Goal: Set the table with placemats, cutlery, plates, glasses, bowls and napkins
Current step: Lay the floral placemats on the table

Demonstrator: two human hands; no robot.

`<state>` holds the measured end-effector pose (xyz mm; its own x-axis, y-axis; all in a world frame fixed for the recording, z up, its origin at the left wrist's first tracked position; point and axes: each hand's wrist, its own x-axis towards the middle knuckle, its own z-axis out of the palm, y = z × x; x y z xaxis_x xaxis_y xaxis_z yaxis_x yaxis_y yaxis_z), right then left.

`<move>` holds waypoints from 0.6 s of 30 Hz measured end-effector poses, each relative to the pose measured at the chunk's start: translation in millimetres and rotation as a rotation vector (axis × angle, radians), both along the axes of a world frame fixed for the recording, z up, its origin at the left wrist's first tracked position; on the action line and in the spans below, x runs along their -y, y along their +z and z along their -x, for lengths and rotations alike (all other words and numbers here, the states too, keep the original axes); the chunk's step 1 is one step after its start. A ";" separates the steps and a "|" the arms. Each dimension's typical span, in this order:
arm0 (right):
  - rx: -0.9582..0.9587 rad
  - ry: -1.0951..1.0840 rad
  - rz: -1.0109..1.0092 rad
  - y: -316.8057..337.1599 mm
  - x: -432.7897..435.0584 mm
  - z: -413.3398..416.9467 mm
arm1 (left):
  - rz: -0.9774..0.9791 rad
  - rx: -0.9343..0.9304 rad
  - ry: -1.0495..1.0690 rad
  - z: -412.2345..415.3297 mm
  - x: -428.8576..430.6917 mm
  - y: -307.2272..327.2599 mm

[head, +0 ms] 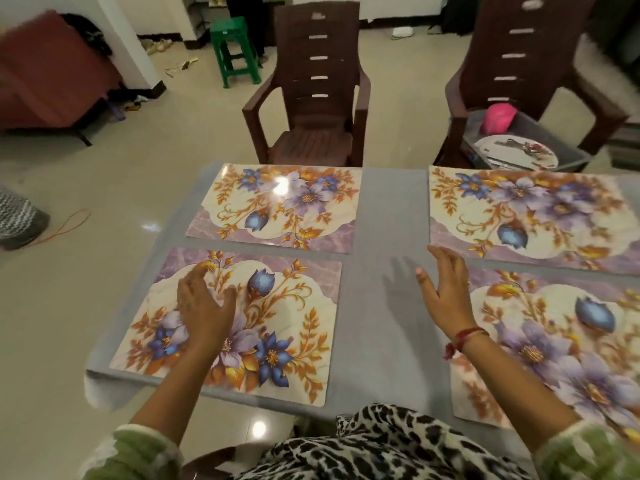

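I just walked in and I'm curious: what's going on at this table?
A person is setting a grey-clothed table; four floral placemats lie on it. The left hand rests flat on the near-left placemat; the right hand is open beside the near-right placemat, holding nothing. A plate and cutlery wait in a grey tub on the far right chair.

Two brown chairs point(313, 88), green stool point(235, 50), glossy floor point(104, 181).
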<state>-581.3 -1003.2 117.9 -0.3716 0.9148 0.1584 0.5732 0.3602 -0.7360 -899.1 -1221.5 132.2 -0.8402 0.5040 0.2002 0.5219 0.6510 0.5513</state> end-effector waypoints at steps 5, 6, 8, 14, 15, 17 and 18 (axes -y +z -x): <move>0.056 -0.162 -0.008 1.7 16.2 -41.7 | 0.029 0.026 -0.083 -0.8 -23.7 -8.4; 0.069 -0.185 -0.009 3.5 19.7 -48.1 | 0.035 0.034 -0.113 0.3 -28.3 -10.8; 0.094 -0.210 -0.014 7.1 23.1 -59.7 | 0.025 0.056 -0.159 -1.1 -36.8 -13.2; 0.140 -0.287 -0.070 27.0 18.6 -71.7 | -0.076 0.105 -0.312 -32.1 -38.9 -25.4; 0.150 -0.289 -0.085 29.9 18.7 -71.0 | -0.065 0.106 -0.341 -37.7 -35.3 -30.2; 0.177 -0.287 -0.095 30.2 21.5 -72.1 | -0.033 0.123 -0.390 -46.2 -28.8 -38.5; 0.184 -0.282 -0.092 29.1 23.0 -73.1 | -0.023 0.135 -0.400 -48.3 -26.3 -40.9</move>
